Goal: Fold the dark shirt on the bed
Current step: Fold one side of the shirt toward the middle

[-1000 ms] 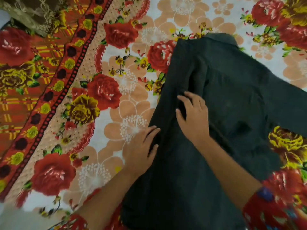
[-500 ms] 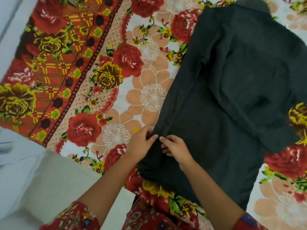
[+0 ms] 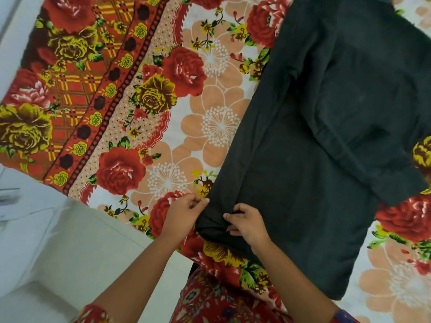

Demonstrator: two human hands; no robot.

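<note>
The dark shirt (image 3: 326, 136) lies flat on the bed, its collar end far at the top right and its hem near me. One sleeve is folded across the body toward the right. My left hand (image 3: 184, 214) pinches the shirt's near left hem corner with curled fingers. Just to the right of it, my right hand (image 3: 247, 223) grips the bunched hem fabric. The corner between the two hands is gathered and slightly lifted.
The bed is covered by a floral sheet (image 3: 144, 101) of red and yellow roses. Its near left edge (image 3: 98, 206) runs diagonally, with pale floor (image 3: 58, 252) beyond it. My red patterned clothing (image 3: 210, 299) shows at the bottom.
Both hands slid from the shirt's middle left down to its near left hem corner and took hold of it. The view shifted, so the shirt sits farther right and higher.
</note>
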